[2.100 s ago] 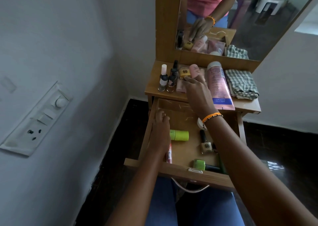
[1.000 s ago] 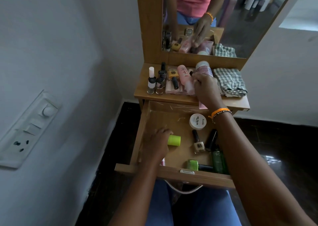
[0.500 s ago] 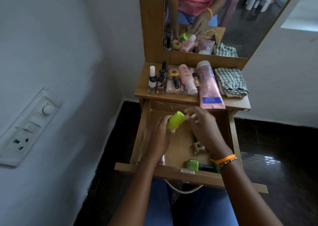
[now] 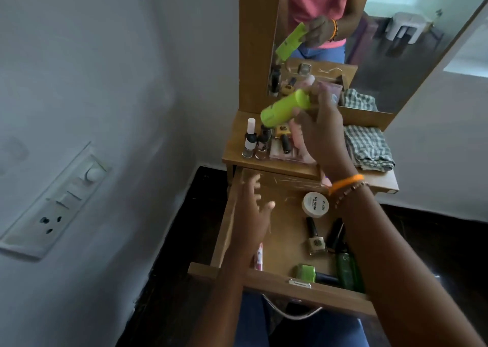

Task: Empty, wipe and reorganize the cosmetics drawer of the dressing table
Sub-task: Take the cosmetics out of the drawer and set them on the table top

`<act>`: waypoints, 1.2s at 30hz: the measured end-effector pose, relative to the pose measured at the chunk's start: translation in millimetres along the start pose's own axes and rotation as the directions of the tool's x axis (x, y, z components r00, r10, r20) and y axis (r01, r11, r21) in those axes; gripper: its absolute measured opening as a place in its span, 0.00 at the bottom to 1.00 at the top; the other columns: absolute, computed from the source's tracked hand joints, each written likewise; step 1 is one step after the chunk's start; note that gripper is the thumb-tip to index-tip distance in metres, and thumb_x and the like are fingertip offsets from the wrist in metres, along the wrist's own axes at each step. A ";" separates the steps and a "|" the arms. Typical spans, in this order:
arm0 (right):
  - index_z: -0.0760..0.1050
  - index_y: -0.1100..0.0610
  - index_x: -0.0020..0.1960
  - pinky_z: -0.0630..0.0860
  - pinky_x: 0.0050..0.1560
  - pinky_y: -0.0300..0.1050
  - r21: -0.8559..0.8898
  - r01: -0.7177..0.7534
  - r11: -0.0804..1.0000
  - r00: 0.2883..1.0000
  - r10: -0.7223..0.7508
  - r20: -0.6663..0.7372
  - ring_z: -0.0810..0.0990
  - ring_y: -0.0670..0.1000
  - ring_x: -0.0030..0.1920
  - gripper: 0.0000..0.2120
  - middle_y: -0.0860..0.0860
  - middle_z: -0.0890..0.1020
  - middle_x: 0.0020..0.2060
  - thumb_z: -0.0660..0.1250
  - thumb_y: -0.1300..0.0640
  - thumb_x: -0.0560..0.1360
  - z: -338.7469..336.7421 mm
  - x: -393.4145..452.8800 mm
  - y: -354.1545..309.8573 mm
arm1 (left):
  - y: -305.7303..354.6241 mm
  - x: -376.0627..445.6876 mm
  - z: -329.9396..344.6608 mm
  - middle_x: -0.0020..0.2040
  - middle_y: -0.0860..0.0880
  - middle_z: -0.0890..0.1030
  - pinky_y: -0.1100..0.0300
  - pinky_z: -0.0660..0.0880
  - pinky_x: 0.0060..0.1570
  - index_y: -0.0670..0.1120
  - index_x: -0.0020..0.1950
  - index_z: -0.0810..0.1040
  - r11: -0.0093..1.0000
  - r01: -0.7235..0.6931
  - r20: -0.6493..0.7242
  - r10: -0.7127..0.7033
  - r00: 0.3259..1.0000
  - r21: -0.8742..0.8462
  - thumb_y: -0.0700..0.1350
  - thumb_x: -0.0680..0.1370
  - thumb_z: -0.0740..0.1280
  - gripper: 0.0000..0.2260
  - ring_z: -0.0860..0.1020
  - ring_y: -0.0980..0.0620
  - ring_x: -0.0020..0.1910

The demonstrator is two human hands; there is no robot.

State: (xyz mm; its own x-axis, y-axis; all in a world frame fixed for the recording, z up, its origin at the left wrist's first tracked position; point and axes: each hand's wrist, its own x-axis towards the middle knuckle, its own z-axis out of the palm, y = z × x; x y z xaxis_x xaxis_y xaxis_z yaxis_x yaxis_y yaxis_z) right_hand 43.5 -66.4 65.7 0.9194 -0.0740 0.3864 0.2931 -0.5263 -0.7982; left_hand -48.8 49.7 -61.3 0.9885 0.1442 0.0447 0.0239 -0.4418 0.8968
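The right hand [image 4: 320, 125] holds the green tube [image 4: 285, 107] above the table [image 4: 295, 166], its grip apparently pinching the cap end; the long axis slants down-left. The left hand [image 4: 252, 214] hovers spread over the open drawer [image 4: 287, 230].

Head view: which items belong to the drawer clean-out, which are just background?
Job:
- green bottle, held by right hand
- left hand, open over drawer
- in drawer: white jar, nail polish, green tube
- on tabletop: small bottles, checked cloth

Background:
- mirror
- wall switchboard
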 end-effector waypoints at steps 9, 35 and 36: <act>0.71 0.60 0.64 0.67 0.60 0.44 -0.334 0.112 0.936 0.955 -0.009 0.295 0.73 0.57 0.62 0.18 0.59 0.76 0.61 0.64 0.63 0.74 67.2 94.0 20.8 | -26.9 -21.8 8.2 0.70 0.50 0.64 0.53 0.68 0.66 0.50 0.66 0.72 0.808 0.048 0.292 -0.266 0.919 0.587 0.46 0.74 0.71 0.22 0.63 0.46 0.69; 0.73 0.53 0.47 0.76 0.43 0.43 -0.320 -0.235 0.918 0.756 0.379 0.534 0.78 0.46 0.42 0.07 0.46 0.79 0.41 0.70 0.56 0.72 16.8 -147.5 79.1 | -24.7 -4.1 4.3 0.48 0.46 0.82 0.66 0.75 0.38 0.48 0.50 0.77 0.852 0.504 0.383 -0.423 0.821 -0.140 0.40 0.77 0.66 0.04 0.81 0.53 0.45; 0.73 0.53 0.46 0.75 0.41 0.41 -0.321 -0.229 0.919 0.785 0.370 0.497 0.77 0.45 0.41 0.07 0.45 0.78 0.39 0.71 0.55 0.71 14.5 -144.0 78.1 | -22.5 -4.5 3.9 0.47 0.45 0.81 0.67 0.75 0.37 0.45 0.51 0.76 0.823 0.521 0.397 -0.411 0.821 -0.227 0.40 0.77 0.66 0.03 0.81 0.54 0.44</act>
State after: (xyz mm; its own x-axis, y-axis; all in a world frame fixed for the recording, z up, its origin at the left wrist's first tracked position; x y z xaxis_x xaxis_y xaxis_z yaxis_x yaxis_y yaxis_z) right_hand -62.2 -84.6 -59.0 0.9607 0.1680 -0.2210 -0.0258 -0.7385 -0.6737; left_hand -53.2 55.5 -83.4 0.8608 -0.0515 -0.5062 0.5011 -0.0870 0.8610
